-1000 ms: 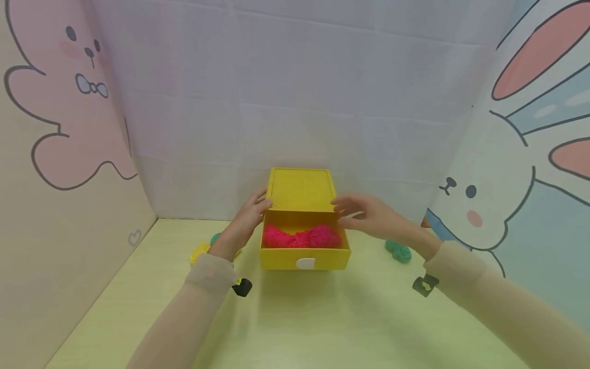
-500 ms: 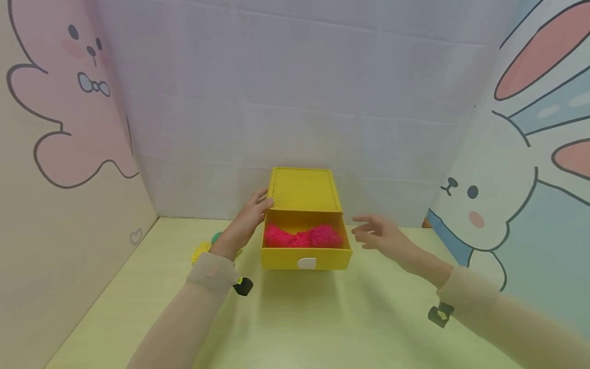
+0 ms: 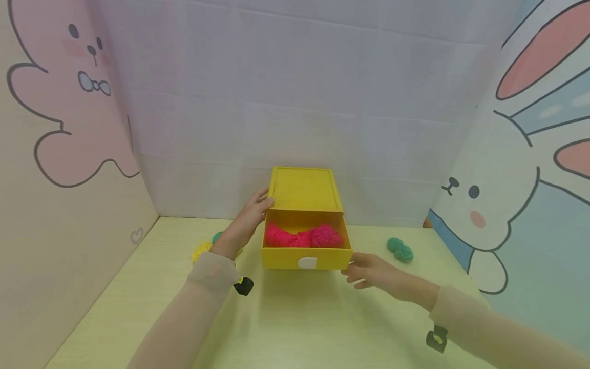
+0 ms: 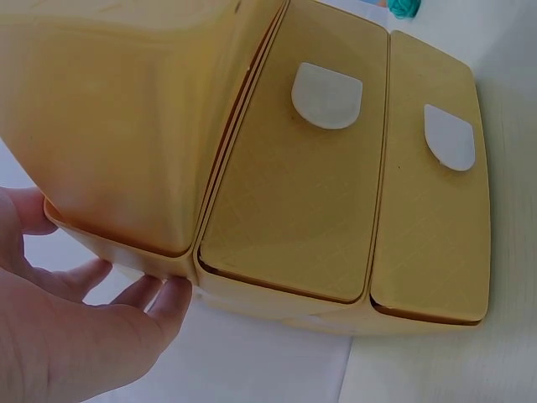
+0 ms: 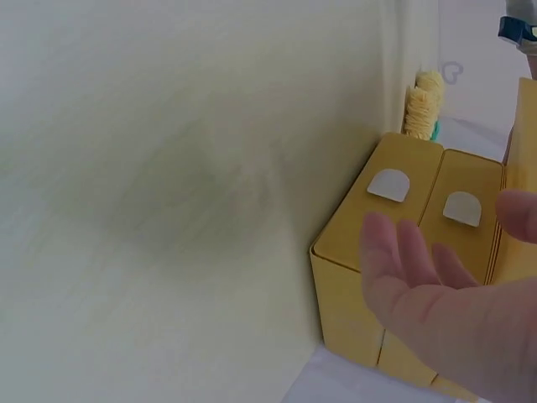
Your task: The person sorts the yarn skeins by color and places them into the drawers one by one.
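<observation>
Yellow drawer unit [image 3: 304, 188], three drawers, set on the pale worktop [image 3: 299, 323] near the white backdrop [image 3: 299, 102]. Top drawer [image 3: 280, 259] pulled out towards the person; middle drawer [image 4: 294, 193] and bottom drawer [image 4: 435, 227] closed. White pull tab [image 3: 307, 263] on the front of the top drawer; similar tabs on the lower two.

Pink yarn [image 3: 325, 236], bunched, lying inside the pulled-out top drawer.

Left hand [image 3: 246, 220]: fingers spread and loosely bent, resting against the unit's left side, thumb at its top edge by the front corner.

Right hand [image 3: 375, 274]: fingers loosely extended, holding nothing, beside the right end of the top drawer's front; contact with it cannot be made out.

Green yarn [image 3: 400, 249], a small bundle, on the worktop to the right of the unit, well apart from it.

Yellow yarn [image 3: 201, 251], left of the unit, partly hidden by the left wrist; a bit of teal yarn [image 3: 216, 237] just beside it.

Side wall, right: rabbit drawing [image 3: 493, 205].
</observation>
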Action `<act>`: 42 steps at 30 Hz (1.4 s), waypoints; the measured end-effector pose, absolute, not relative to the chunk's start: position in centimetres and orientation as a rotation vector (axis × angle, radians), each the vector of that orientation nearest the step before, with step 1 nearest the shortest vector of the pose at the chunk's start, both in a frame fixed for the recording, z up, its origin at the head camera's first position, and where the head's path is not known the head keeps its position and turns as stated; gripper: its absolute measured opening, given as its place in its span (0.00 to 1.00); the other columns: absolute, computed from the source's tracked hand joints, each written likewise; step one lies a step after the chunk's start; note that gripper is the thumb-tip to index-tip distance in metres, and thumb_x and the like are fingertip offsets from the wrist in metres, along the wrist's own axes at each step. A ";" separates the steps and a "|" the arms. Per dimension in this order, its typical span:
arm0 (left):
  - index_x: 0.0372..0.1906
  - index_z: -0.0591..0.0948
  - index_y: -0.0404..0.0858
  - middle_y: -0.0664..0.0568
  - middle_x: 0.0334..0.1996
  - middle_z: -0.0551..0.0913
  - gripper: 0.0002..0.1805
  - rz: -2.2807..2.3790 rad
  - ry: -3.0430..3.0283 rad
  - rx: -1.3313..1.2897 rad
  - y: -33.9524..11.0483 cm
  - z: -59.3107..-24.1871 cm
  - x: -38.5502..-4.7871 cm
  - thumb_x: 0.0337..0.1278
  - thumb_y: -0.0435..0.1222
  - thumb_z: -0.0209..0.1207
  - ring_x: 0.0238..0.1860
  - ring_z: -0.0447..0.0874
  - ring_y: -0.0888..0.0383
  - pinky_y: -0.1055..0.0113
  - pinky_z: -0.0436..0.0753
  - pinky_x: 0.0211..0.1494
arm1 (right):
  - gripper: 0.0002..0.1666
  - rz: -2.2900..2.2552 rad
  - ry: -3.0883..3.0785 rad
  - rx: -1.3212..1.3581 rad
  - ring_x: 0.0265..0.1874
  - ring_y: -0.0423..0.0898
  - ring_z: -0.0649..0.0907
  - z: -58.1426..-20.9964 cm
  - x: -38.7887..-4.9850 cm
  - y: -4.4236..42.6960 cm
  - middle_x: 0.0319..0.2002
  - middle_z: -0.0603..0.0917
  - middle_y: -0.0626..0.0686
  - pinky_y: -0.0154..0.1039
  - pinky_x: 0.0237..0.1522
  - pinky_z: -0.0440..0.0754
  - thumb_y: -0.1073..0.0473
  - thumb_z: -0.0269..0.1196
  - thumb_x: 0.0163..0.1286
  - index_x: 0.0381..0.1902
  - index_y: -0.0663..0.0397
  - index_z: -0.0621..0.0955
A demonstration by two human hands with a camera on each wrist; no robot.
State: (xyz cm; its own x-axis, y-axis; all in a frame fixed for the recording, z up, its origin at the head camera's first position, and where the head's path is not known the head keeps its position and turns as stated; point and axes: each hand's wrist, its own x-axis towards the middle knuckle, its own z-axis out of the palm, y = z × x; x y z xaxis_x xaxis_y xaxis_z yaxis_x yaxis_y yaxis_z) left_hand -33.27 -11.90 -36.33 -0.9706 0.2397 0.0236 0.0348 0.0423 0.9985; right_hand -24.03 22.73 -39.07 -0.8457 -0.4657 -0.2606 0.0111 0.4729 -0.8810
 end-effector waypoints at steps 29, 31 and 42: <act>0.86 0.54 0.48 0.44 0.83 0.56 0.34 2.063 2.148 0.309 -11.9 -36.3 -33.3 0.84 0.45 0.48 0.83 0.52 0.42 0.41 0.53 0.86 | 0.50 -1.670 1.395 -0.308 0.66 0.58 0.82 -37.8 -21.6 17.9 0.74 0.73 0.66 0.51 0.73 0.77 0.32 0.39 0.86 0.83 0.70 0.54; 0.86 0.54 0.48 0.44 0.83 0.57 0.34 2.064 2.147 0.303 -11.9 -36.3 -33.3 0.84 0.45 0.48 0.83 0.53 0.43 0.41 0.53 0.86 | 0.50 -1.679 1.354 -0.311 0.66 0.58 0.82 -37.9 -21.6 17.7 0.74 0.73 0.66 0.51 0.74 0.76 0.31 0.38 0.86 0.84 0.69 0.53; 0.87 0.53 0.49 0.44 0.84 0.56 0.35 2.066 2.146 0.291 -11.9 -36.2 -33.3 0.84 0.45 0.48 0.83 0.54 0.42 0.41 0.52 0.86 | 0.48 -1.763 1.319 -0.295 0.65 0.57 0.83 -38.2 -21.6 16.3 0.74 0.74 0.65 0.50 0.73 0.76 0.33 0.43 0.86 0.83 0.67 0.56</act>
State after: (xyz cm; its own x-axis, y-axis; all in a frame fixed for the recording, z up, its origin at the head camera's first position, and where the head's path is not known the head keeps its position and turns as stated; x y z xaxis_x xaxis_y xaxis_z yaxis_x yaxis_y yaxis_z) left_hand -33.27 -11.90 -36.24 -0.9701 0.2411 0.0272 0.0363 0.0335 0.9988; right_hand -21.59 16.26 -38.24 -0.5775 -0.7580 -0.3033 0.5047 -0.0395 -0.8624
